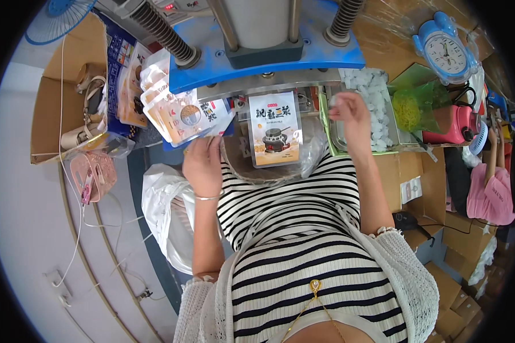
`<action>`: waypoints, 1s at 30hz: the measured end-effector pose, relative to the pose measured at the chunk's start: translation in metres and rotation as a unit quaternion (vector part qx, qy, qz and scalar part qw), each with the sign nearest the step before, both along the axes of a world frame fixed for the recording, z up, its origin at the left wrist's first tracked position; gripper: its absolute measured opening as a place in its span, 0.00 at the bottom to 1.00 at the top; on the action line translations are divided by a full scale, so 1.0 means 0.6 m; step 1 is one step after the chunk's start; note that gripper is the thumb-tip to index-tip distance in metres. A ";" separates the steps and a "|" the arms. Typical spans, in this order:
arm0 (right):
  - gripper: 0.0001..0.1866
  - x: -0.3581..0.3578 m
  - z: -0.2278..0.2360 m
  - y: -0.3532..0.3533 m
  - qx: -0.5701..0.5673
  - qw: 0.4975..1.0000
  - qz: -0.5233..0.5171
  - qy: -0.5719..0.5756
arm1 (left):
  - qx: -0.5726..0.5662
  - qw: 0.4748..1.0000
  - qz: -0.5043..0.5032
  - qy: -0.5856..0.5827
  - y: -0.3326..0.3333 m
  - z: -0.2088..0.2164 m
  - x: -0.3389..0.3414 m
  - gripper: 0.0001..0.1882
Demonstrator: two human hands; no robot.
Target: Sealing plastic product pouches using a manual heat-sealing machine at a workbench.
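A flat white and tan pouch (275, 137) with a printed picture hangs upright at the middle, its top edge under the metal bar of a blue press (320, 59). My left hand (203, 166) is at the lower edge of a fanned stack of similar pouches (177, 123), its fingers bunched; their tips are too unclear to show what they hold. Beside a tray of small white packets (373, 106), my right hand (352, 117) is raised with fingers curled together. Something whitish shows at its fingertips, too small to name. Below the hanging pouch is a container lined with clear plastic (312, 146).
A cardboard box (48, 114) stands at the left, with a pink basket (92, 176) below it. A white plastic bag (163, 220) hangs by my left forearm. At right are a blue alarm clock (445, 51) and a red appliance (452, 124). Another person's pink sleeve (491, 191) shows farther right.
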State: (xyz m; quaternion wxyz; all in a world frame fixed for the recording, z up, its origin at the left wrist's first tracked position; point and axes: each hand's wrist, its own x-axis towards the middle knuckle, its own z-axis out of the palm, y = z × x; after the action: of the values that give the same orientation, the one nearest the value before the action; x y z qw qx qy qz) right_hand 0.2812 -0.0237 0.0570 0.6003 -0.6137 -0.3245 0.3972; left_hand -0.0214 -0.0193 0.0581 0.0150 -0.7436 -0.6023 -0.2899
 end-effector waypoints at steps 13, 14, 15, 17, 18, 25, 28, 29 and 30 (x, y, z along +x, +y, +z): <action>0.08 -0.098 0.031 0.025 0.071 0.927 0.291 -0.227 | -0.349 0.800 -0.106 -0.477 -0.021 -0.020 0.117 0.12; 0.08 -0.097 0.022 0.022 0.104 0.923 0.292 -0.226 | -0.364 0.767 -0.134 -0.511 -0.017 -0.028 0.116 0.12; 0.09 -0.091 0.016 0.018 0.090 0.930 0.237 -0.265 | -0.366 0.774 -0.113 -0.504 -0.011 -0.037 0.118 0.12; 0.10 -0.072 0.007 0.011 0.069 0.930 0.125 -0.340 | -0.345 0.779 -0.081 -0.518 0.018 -0.054 0.119 0.13; 0.11 -0.052 0.007 0.010 0.063 0.905 0.084 -0.412 | -0.317 0.778 -0.081 -0.537 0.032 -0.062 0.121 0.14; 0.07 0.042 -0.011 0.017 -0.216 0.667 0.034 -0.712 | -0.317 0.879 -0.069 -0.348 0.079 -0.053 0.116 0.19; 0.08 0.028 -0.044 0.021 -0.129 0.732 0.040 -0.668 | -0.156 0.980 0.103 -0.066 0.059 -0.030 0.068 0.22; 0.09 0.028 -0.051 0.025 -0.097 0.766 0.038 -0.634 | 0.028 0.999 0.043 -0.017 0.062 -0.026 0.049 0.27; 0.09 0.030 -0.056 0.026 -0.058 0.779 0.029 -0.624 | 0.098 0.992 0.063 0.058 0.059 -0.031 0.044 0.29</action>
State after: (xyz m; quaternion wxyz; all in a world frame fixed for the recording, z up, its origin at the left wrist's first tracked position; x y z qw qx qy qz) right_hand 0.2989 -0.0079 0.0232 0.2178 -0.7514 -0.6217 -0.0371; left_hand 0.0048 0.0161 0.0394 0.1407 -0.7148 -0.6146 -0.3026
